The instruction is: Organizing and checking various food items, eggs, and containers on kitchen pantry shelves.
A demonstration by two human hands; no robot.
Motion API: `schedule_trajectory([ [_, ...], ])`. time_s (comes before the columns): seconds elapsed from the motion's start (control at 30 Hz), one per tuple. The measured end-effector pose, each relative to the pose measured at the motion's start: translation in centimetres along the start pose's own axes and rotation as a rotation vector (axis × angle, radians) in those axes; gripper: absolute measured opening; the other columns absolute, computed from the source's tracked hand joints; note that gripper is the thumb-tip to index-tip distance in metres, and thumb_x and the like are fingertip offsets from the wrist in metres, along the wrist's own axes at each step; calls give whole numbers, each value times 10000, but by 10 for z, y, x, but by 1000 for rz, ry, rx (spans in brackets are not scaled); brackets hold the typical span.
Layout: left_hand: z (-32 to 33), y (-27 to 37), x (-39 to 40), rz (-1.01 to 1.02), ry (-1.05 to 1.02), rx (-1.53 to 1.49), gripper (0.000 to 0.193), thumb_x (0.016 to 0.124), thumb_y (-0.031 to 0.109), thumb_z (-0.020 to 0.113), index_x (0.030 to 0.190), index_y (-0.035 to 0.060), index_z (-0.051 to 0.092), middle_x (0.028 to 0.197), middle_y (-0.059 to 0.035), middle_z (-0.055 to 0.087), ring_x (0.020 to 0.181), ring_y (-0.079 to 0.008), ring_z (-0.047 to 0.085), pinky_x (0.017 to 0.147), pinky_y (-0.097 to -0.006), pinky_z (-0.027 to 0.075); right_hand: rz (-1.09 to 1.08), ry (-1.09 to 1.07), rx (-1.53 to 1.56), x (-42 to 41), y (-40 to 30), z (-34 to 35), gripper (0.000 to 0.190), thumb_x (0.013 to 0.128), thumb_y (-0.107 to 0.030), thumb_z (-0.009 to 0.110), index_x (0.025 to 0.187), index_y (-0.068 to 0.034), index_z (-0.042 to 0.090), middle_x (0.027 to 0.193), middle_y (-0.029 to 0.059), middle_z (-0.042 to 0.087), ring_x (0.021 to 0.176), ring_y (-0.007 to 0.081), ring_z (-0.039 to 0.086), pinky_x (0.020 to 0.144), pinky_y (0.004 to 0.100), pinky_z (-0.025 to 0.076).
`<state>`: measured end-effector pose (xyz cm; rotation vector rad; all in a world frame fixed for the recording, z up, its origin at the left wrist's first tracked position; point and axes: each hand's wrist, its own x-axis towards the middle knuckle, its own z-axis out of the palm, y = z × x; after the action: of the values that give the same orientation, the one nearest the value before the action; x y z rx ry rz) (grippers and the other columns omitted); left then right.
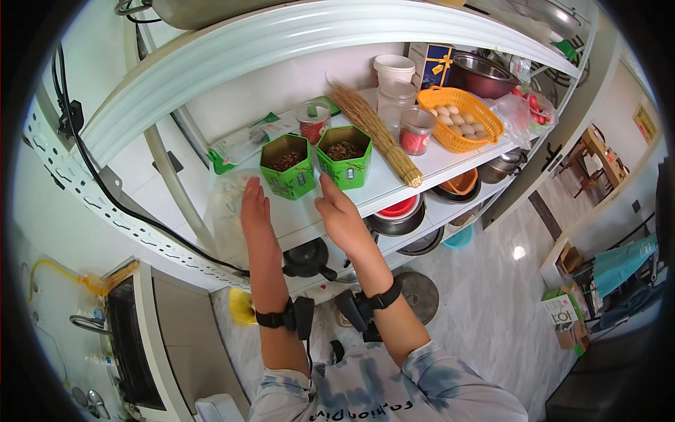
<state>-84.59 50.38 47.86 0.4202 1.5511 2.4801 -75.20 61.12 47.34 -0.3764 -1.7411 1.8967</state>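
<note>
Two green hexagonal tins stand side by side on the white shelf, lids off. The left tin (289, 176) holds dark reddish dried bits; the right tin (345, 166) holds brown dried pieces. My left hand (257, 208) is raised at the shelf's front, left of the left tin, fingers straight and together, holding nothing visible. In front of the right tin is my right hand (336, 208), thumb apart from the fingers, nothing seen in it. Whether its fingertips touch the tin, I cannot tell. Behind the tins stands a clear jar with a red label (315, 124).
A straw whisk (385, 140) lies right of the tins. Beyond it are clear jars (416, 129), an orange basket (451, 140) of eggs, a white tub (394, 66) and a dark red bowl (482, 82). Plastic bags (229, 200) lie at left. Pans fill the shelf below.
</note>
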Motion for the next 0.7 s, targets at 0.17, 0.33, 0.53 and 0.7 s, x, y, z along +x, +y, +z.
schedule_trajectory([
  [0.17,8,-9,19,-34,40,6,666,929,400,403,1405,-32,234,1485,-130,233,1389,-209,167,1123,-333,113,-62,36,-105,31,20,8,595,849,-111,453,1357,126,254,1390,281,321,1336,306,285,1075,308,219],
  [0.33,10,-16,26,-55,22,35,663,936,410,375,1409,-29,222,1486,-130,231,1388,-197,168,1124,-330,110,-189,105,-220,44,39,7,594,828,-123,458,1331,142,289,1322,324,393,1306,354,331,1057,315,251],
  [0.53,7,-11,16,-80,-31,-16,620,940,407,382,1388,-11,286,1455,-119,297,1354,-203,252,1114,-339,151,-57,-8,-161,29,25,11,575,846,-74,457,1352,128,273,1321,247,437,1253,228,402,1019,263,290],
  [0.7,13,-3,5,-81,35,-6,570,942,367,411,1372,4,324,1424,-116,354,1333,-217,297,1109,-352,180,-356,58,-230,24,28,15,567,804,-56,470,1332,86,317,1234,322,461,1225,401,415,995,337,342],
])
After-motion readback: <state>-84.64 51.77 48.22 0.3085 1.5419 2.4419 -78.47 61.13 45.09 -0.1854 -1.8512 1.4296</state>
